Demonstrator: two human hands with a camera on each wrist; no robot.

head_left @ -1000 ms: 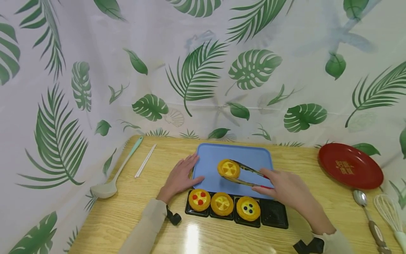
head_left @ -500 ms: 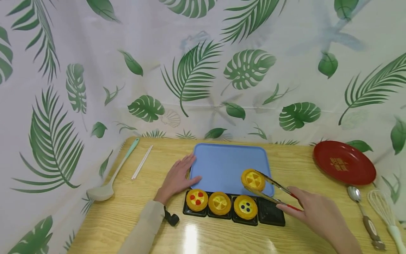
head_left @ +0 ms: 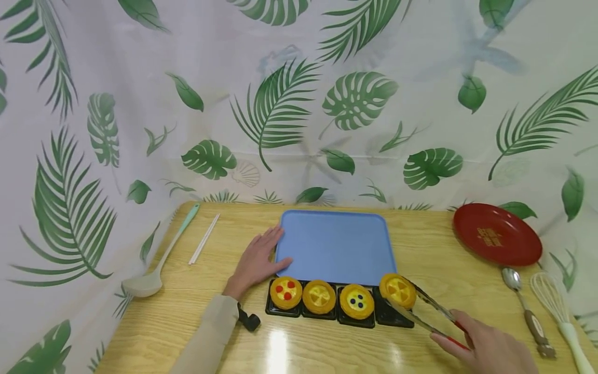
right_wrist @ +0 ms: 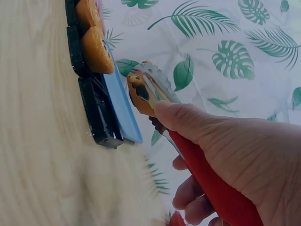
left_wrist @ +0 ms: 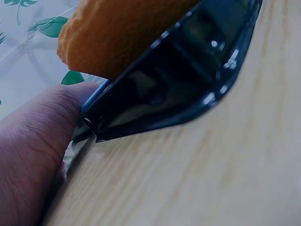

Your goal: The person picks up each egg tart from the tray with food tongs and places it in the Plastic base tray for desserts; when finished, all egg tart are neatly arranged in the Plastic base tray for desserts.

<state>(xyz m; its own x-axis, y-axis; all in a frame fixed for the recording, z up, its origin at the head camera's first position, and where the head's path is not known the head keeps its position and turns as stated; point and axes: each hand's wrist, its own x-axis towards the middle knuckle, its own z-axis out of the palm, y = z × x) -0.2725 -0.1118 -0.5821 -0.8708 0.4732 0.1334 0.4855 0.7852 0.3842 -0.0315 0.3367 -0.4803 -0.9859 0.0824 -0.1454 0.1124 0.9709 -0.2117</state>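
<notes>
My right hand [head_left: 492, 345] grips red-handled tongs [head_left: 432, 306]. Between the tongs' tips is an egg tart [head_left: 397, 290] with wedge-shaped yellow topping. It hangs above the rightmost black plastic holder [head_left: 401, 318]; in the right wrist view a gap shows between tart and holder. Three more holders in the row carry tarts: one with red dots [head_left: 286, 292], one with yellow wedges [head_left: 320, 297], one with dark blue dots [head_left: 356, 301]. My left hand [head_left: 254, 261] lies with extended fingers at the left edge of a blue tray [head_left: 334, 246], which has nothing on it.
To the left lie a ladle [head_left: 154, 278] and white chopsticks [head_left: 204, 239]. A red oval plate [head_left: 495, 234] stands at the back right, with a metal spoon [head_left: 512, 280] and a whisk [head_left: 553, 301] before it. A leaf-print cloth [head_left: 299, 104] closes off the back.
My right hand has carried the tart in the tongs off the blue tray, rightward and nearer to me, over the rightmost holder. The left hand stays at the tray's edge. The head view has shifted slightly.
</notes>
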